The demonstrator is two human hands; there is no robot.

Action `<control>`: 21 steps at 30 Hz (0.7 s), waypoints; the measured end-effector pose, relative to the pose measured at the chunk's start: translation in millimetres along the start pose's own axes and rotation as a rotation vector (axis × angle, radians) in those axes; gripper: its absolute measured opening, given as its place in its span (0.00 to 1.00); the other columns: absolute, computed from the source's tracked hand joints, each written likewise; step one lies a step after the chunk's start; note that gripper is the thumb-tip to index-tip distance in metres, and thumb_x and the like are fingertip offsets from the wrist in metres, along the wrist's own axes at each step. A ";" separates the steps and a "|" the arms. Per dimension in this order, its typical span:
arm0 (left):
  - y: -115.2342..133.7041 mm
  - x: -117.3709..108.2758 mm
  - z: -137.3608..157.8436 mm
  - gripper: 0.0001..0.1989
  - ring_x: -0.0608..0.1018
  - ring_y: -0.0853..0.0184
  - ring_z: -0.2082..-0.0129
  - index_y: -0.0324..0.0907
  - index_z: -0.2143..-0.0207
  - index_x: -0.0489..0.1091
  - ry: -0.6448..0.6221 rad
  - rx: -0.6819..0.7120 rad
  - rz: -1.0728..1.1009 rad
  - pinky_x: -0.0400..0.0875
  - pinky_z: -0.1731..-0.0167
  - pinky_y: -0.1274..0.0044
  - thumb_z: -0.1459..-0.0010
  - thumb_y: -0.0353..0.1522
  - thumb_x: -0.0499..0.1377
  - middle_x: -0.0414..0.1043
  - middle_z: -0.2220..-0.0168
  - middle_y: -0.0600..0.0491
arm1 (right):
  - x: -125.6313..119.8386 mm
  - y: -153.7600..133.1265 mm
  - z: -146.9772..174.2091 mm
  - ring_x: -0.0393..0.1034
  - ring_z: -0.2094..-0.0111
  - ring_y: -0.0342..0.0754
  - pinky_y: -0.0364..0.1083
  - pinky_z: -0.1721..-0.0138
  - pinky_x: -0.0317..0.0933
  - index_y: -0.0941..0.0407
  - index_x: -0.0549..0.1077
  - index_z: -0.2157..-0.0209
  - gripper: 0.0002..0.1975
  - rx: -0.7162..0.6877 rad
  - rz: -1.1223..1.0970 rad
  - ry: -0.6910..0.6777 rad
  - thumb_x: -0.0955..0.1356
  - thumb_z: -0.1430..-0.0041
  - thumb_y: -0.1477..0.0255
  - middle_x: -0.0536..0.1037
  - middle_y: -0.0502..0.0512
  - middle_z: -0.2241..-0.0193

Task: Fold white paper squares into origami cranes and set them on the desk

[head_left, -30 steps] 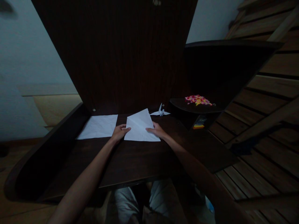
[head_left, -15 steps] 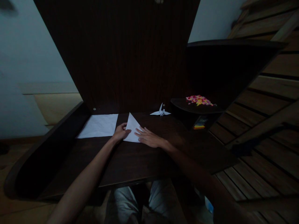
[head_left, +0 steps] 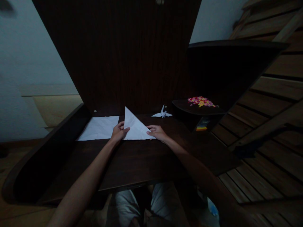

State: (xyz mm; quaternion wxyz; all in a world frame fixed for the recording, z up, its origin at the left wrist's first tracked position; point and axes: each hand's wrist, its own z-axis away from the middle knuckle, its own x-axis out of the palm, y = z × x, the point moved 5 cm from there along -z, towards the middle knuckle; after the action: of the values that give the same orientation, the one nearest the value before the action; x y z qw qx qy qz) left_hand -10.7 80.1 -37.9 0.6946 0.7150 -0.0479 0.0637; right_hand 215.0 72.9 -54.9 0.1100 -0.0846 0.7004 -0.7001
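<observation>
A white sheet of paper folded into a triangle (head_left: 134, 127) is between my hands, its peak pointing away from me at the upper left. My left hand (head_left: 119, 131) grips its left edge, the thumb on top and the fingers behind. At the right corner, my right hand (head_left: 158, 132) pinches the paper between thumb and fingers. A folded white paper crane (head_left: 162, 113) stands on the desk beyond my right hand. Left of my left hand lies flat white paper (head_left: 99, 127).
The dark wooden desk (head_left: 132, 167) has a tall back panel (head_left: 123, 56) and a raised left side (head_left: 47, 151). On a small shelf at the right is a pile of pink and yellow small pieces (head_left: 201, 101). Wooden slats (head_left: 267, 126) stand on the far right.
My right hand has gone from lying flat on the paper to pinching its right corner. The folded paper is raised slightly, and its triangle shows wider.
</observation>
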 end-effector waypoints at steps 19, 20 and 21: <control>1.3 20.0 16.8 0.24 0.78 0.65 0.73 0.39 0.57 0.70 -0.341 -0.146 -0.086 0.71 0.71 0.76 0.59 0.34 0.69 0.78 0.68 0.50 | 8.3 -10.8 6.4 0.64 0.82 0.38 0.37 0.84 0.55 0.59 0.73 0.67 0.12 0.086 -0.156 -0.081 0.73 0.58 0.73 0.74 0.49 0.78; 1.8 20.1 17.0 0.24 0.78 0.66 0.73 0.39 0.57 0.70 -0.345 -0.148 -0.088 0.71 0.71 0.77 0.59 0.33 0.69 0.78 0.68 0.51 | 6.6 -10.1 5.4 0.63 0.82 0.38 0.37 0.84 0.55 0.58 0.73 0.68 0.12 0.082 -0.158 -0.059 0.73 0.58 0.73 0.74 0.49 0.78; 2.1 20.3 17.2 0.24 0.78 0.66 0.72 0.39 0.57 0.71 -0.357 -0.153 -0.090 0.71 0.70 0.77 0.59 0.33 0.69 0.78 0.68 0.51 | 4.5 -9.6 4.6 0.64 0.81 0.38 0.37 0.84 0.55 0.58 0.73 0.68 0.12 0.080 -0.161 -0.033 0.72 0.58 0.74 0.74 0.49 0.78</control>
State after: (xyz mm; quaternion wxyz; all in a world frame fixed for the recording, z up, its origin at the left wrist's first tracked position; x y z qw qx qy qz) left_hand 9.4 63.3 -33.1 0.7297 0.6613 -0.1432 -0.0989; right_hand 211.5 67.2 -45.5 0.0681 -0.1475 0.6608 -0.7328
